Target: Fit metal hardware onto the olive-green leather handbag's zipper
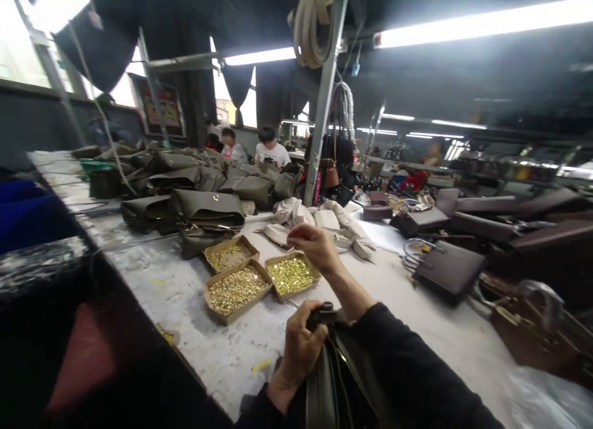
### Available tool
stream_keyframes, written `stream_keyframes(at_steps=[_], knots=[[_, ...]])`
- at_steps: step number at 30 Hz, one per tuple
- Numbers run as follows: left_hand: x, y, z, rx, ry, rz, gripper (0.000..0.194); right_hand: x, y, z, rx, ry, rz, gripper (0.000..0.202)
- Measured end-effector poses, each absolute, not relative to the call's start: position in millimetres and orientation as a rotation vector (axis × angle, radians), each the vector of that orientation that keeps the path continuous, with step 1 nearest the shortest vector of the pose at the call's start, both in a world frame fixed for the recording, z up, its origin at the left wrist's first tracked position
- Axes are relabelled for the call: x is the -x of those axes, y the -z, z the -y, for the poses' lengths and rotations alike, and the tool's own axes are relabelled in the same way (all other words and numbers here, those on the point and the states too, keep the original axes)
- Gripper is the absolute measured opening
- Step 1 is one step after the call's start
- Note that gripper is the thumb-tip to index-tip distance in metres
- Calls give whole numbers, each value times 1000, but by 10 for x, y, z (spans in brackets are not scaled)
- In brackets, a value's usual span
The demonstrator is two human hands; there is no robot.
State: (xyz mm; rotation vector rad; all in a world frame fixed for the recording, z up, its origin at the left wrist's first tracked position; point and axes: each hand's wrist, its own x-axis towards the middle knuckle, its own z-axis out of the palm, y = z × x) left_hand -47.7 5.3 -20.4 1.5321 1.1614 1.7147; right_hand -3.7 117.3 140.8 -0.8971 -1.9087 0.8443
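My left hand (300, 349) grips the top of a dark leather bag (331, 379) at the table's near edge, thumb on a black fitting (322, 313). My right hand (312, 247) is raised above the cardboard trays, fingers pinched together; whether a small piece sits between them is too small to tell. Three shallow cardboard trays hold small gold metal parts: one far left (230, 254), one near (237, 289), one right (293, 274) just below my right hand.
Olive green bags (206, 208) are piled at the back left of the pale worktable (204, 330). Brown bags (447, 271) and panels crowd the right side. White cloth (324, 222) lies beyond the trays. A metal post (324, 102) rises mid-table. Other people sit far behind.
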Motion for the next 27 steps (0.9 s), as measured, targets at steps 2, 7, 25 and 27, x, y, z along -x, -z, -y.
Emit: stream_keyframes(at_steps=[2, 7, 25, 27], knots=[[605, 146, -93, -1351, -1673, -1137, 31, -398, -1493, -1073, 855, -901, 1738, 32], [919, -178, 6, -897, -1641, -765, 37, -1266, -1300, -490, 818, -1159, 1324, 39], [870, -238, 376, -1036, -1590, -460, 57, -1213, -1072, 222, 589, -1713, 1287, 26], [886, -219, 369, -1052, -1587, -475, 61, -1174, -1108, 249, 556, -1775, 1306, 25]])
